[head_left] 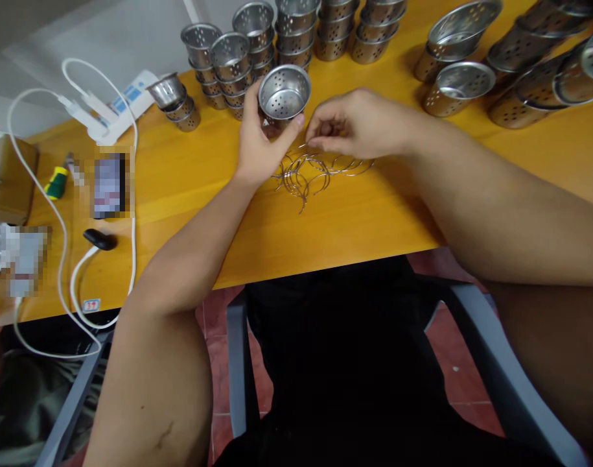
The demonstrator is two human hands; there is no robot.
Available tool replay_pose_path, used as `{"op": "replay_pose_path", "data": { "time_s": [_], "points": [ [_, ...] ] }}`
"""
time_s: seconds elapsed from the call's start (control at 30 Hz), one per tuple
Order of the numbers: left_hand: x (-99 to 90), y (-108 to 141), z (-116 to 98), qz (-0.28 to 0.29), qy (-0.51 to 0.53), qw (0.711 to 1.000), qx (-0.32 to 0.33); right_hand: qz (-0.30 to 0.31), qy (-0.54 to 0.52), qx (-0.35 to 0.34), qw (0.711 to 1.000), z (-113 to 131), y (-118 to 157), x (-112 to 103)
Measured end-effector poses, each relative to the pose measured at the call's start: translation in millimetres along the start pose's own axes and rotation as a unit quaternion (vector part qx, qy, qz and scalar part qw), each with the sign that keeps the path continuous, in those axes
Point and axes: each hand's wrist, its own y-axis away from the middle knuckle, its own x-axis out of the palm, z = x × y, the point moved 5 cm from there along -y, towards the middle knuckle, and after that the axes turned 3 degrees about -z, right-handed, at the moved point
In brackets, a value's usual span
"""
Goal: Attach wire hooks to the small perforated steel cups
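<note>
A perforated metal cup (284,95) is held in my left hand (261,139), its open top tilted toward me and its holed bottom showing inside. Just right of the cup, my right hand (347,126) has its fingers curled, thumb and forefinger pinched on the end of a thin curved wire (303,145). Below both hands lies a loose tangle of bent wire pieces (301,175) on the yellow table. Most of the right hand's fingers are tucked under, so their grip is partly hidden.
Stacks of perforated cups (291,42) line the back, and more stand at the right (459,87). A power strip (131,107) with white cables, a phone (109,185), a green-yellow screwdriver (57,183) and a black object (100,239) lie at left. Chair arms (490,337) flank my lap.
</note>
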Motion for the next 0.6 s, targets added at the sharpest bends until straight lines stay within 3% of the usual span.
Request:
{"op": "replay_pose_path", "data": {
  "time_s": [0.23,0.33,0.47,0.57,0.6],
  "points": [
    [4.2,0.8,17.6,0.034,-0.026,0.999,0.008,-0.035,-0.119,0.079,0.989,-3.6,2.9,-7.9],
    [3.2,1.3,21.0,0.020,-0.015,1.000,0.011,-0.039,-0.113,0.095,0.988,-0.1,3.8,-8.5],
    [-3.4,-3.0,-14.2,0.042,-0.046,0.998,0.025,-0.034,-0.081,0.102,0.991,-4.6,5.0,-8.8],
    [4.9,-7.7,-56.9,0.183,-0.062,0.981,0.007,-0.066,-0.102,0.121,0.985,-16.6,4.8,-10.7],
    [7.3,-9.5,-69.9,0.205,-0.059,0.977,-0.004,-0.085,-0.104,0.122,0.983,-20.5,4.4,-12.2]
  ]
}}
